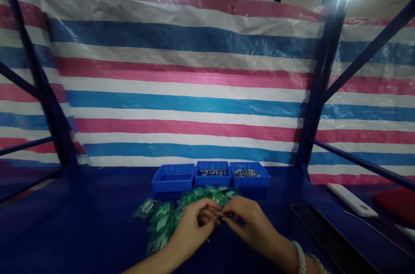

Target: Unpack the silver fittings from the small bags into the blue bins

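My left hand (198,222) and my right hand (248,221) meet at the front middle of the blue table. Between their fingertips is a small shiny metal part (220,215), pinched from both sides; its exact kind is too small to make out. Just behind and to the left lies a heap of small green-tinted plastic packets (164,218), with pale pieces inside. My hands partly cover the heap.
Three blue bins stand behind the heap: a left bin (173,185) with nothing visible inside, a middle bin (213,181) and a right bin (251,182) holding small metal parts. On the right lie a dark flat device (330,235) and a white bar-shaped object (352,199). Blue posts (319,75) flank the table.
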{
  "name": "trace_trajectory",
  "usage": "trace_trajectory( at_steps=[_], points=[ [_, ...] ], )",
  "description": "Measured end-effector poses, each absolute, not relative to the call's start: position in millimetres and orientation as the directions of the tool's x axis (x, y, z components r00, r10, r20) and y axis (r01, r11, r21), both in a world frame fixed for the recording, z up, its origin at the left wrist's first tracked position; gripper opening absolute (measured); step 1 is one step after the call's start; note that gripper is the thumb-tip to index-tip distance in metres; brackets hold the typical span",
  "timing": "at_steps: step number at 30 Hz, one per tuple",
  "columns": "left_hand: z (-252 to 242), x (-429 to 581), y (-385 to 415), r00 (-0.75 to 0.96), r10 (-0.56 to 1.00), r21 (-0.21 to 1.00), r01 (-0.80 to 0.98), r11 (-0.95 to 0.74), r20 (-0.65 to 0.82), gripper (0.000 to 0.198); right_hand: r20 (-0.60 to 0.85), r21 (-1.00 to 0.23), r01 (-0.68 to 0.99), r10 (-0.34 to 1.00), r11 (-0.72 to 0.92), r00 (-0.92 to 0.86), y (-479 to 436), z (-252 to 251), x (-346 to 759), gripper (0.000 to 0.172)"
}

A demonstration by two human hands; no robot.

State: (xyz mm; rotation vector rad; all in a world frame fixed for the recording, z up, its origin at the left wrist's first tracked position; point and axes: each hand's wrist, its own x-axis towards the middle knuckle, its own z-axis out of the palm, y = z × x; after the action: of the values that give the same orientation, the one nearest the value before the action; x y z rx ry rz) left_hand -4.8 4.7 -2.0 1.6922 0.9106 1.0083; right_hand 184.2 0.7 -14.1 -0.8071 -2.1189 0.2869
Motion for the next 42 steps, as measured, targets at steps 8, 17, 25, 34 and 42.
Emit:
trace_trajectory(
  at_steps=[8,17,25,34,42],
  points=[
    [-6,-4,2,0.329,0.914,0.954,0.096,-0.284,0.239,0.025,0.623,-0.519,0.476,0.695,0.710,-0.358,-3,-7,179,0.007],
    [-1,-4,-6,0.223,0.868,0.877,0.089,-0.472,0.444,0.006,0.321,-0.944,-0.021,0.897,0.331,-0.304,-1,-17,162,0.035],
    [13,-4,5,0.304,0.685,0.627,0.277,-0.728,0.662,0.010,0.260,-0.966,-0.111,0.875,0.235,-0.409,9,-21,164,0.041],
    [37,6,108,0.224,0.758,0.677,0.347,-0.649,0.612,0.016,0.366,-0.759,0.492,0.905,0.426,-0.219,42,-5,216,0.020],
    [20,-20,61,0.212,0.816,0.746,0.331,-0.578,0.538,0.012,0.263,-0.525,0.801,0.950,0.287,-0.168,33,-19,219,0.010]
  ],
)
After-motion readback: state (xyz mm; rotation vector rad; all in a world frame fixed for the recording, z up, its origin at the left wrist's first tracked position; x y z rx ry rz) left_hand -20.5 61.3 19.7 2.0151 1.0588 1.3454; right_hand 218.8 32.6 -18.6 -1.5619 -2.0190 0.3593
